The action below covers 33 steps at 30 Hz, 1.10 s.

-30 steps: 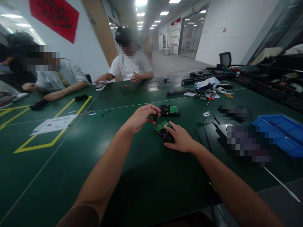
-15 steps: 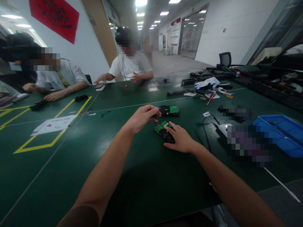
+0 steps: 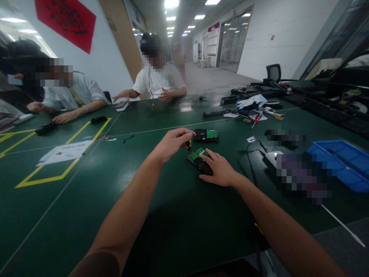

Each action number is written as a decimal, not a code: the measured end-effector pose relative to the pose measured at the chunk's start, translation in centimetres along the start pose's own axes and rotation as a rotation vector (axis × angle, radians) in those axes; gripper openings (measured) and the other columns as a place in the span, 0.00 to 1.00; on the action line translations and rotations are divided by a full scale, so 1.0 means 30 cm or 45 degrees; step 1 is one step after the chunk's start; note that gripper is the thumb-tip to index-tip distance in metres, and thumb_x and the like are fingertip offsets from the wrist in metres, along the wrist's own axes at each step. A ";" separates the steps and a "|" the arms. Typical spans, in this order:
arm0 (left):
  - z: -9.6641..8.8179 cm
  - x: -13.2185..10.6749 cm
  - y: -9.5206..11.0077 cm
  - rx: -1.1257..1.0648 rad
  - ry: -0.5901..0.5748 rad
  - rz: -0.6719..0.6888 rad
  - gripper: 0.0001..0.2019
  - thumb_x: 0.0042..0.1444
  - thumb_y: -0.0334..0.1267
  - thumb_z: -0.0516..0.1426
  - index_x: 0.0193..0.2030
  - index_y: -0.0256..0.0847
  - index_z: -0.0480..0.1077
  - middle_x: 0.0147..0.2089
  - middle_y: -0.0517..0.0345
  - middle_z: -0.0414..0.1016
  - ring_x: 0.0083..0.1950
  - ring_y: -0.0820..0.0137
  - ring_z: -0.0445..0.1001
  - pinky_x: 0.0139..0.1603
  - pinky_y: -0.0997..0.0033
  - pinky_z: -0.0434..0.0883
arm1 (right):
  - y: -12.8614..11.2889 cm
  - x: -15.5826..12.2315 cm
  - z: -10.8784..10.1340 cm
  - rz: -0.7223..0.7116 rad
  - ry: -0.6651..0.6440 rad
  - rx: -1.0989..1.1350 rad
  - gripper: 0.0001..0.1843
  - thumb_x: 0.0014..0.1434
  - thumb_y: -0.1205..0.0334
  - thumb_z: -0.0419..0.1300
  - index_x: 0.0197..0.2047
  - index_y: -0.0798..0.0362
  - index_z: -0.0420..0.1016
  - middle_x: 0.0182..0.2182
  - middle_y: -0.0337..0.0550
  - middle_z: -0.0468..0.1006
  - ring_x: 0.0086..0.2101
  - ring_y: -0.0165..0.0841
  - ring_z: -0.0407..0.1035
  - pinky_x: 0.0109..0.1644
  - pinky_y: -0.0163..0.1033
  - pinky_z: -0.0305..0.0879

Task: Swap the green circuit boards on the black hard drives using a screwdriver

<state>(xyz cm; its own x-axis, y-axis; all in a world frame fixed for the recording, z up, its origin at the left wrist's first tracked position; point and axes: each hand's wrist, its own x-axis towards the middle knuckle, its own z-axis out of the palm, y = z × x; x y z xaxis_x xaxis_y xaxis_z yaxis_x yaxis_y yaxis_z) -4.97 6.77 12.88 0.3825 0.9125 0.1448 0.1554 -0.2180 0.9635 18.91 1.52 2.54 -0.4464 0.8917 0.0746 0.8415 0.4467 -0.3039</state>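
Note:
My left hand (image 3: pixel 173 143) is closed around a small black-and-yellow screwdriver (image 3: pixel 188 143), its tip pointing down at the upper left corner of a black hard drive (image 3: pixel 198 158) with a green circuit board. The tip itself is too small to make out. My right hand (image 3: pixel 220 168) holds that drive against the table, fingers over its right side and thumb near its lower edge. Just behind it lies a second black hard drive (image 3: pixel 206 135), also with a green board, close to my left fingertips.
To the right are a white device with a cable (image 3: pixel 271 156) and a blue bin (image 3: pixel 343 161). Further back lie a red screwdriver (image 3: pixel 256 121) and a white glove (image 3: pixel 251 102). Yellow tape (image 3: pixel 40 181) and paper (image 3: pixel 66 151) mark the left. Two people (image 3: pixel 161 82) sit opposite.
The fingers of my left hand have shifted slightly, and more of the screwdriver's yellow handle shows. My right hand and both drives stay in place.

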 end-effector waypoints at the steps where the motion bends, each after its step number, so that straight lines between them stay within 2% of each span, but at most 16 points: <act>1: 0.000 0.001 0.000 -0.002 0.002 0.005 0.10 0.61 0.43 0.60 0.43 0.41 0.79 0.46 0.52 0.79 0.44 0.67 0.74 0.40 0.69 0.71 | 0.000 0.000 0.000 0.000 0.002 -0.003 0.52 0.57 0.29 0.61 0.76 0.47 0.57 0.76 0.56 0.47 0.69 0.62 0.50 0.68 0.66 0.52; 7: 0.002 -0.001 0.008 -0.026 0.010 -0.013 0.09 0.60 0.41 0.61 0.43 0.39 0.77 0.43 0.53 0.77 0.42 0.68 0.73 0.40 0.69 0.71 | -0.003 0.000 0.000 0.001 0.002 -0.009 0.51 0.57 0.29 0.60 0.76 0.47 0.57 0.76 0.57 0.46 0.69 0.62 0.50 0.68 0.66 0.51; 13: 0.001 -0.006 0.012 -0.088 -0.024 -0.017 0.09 0.59 0.41 0.62 0.43 0.39 0.75 0.44 0.52 0.79 0.41 0.69 0.74 0.40 0.69 0.71 | -0.002 0.000 0.000 -0.006 0.011 -0.015 0.51 0.57 0.30 0.61 0.76 0.47 0.57 0.76 0.56 0.47 0.69 0.61 0.51 0.68 0.66 0.52; 18: 0.003 -0.007 0.013 -0.154 -0.053 -0.036 0.09 0.59 0.40 0.62 0.44 0.39 0.74 0.46 0.49 0.81 0.43 0.67 0.76 0.40 0.68 0.71 | 0.001 0.000 0.006 -0.004 0.017 -0.017 0.51 0.57 0.30 0.61 0.76 0.46 0.57 0.76 0.55 0.47 0.69 0.61 0.51 0.68 0.65 0.52; 24: 0.008 -0.005 0.010 -0.223 0.000 -0.100 0.08 0.59 0.39 0.62 0.43 0.39 0.71 0.46 0.46 0.82 0.47 0.63 0.79 0.39 0.67 0.71 | -0.001 -0.001 0.003 0.005 0.009 -0.013 0.52 0.57 0.29 0.61 0.76 0.46 0.56 0.76 0.55 0.46 0.69 0.61 0.51 0.68 0.65 0.53; 28: 0.007 -0.006 0.013 -0.240 -0.026 -0.111 0.06 0.60 0.38 0.60 0.42 0.38 0.72 0.48 0.45 0.82 0.49 0.62 0.78 0.40 0.66 0.72 | -0.006 -0.003 -0.006 0.011 -0.001 -0.017 0.52 0.57 0.30 0.62 0.76 0.46 0.56 0.76 0.56 0.46 0.69 0.61 0.51 0.68 0.64 0.53; 33: 0.007 -0.009 0.024 -0.165 -0.003 -0.081 0.06 0.58 0.37 0.59 0.39 0.38 0.76 0.48 0.48 0.80 0.45 0.65 0.75 0.39 0.67 0.71 | -0.006 -0.003 -0.004 0.007 -0.005 -0.012 0.51 0.57 0.31 0.62 0.75 0.47 0.57 0.76 0.57 0.47 0.69 0.62 0.51 0.68 0.66 0.52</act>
<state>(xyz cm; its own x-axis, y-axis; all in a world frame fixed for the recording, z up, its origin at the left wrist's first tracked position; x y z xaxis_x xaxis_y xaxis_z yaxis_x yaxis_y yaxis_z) -4.77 6.31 13.50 0.3776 0.9224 0.0818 0.0605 -0.1127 0.9918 18.83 1.38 2.69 -0.4430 0.8938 0.0694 0.8466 0.4426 -0.2955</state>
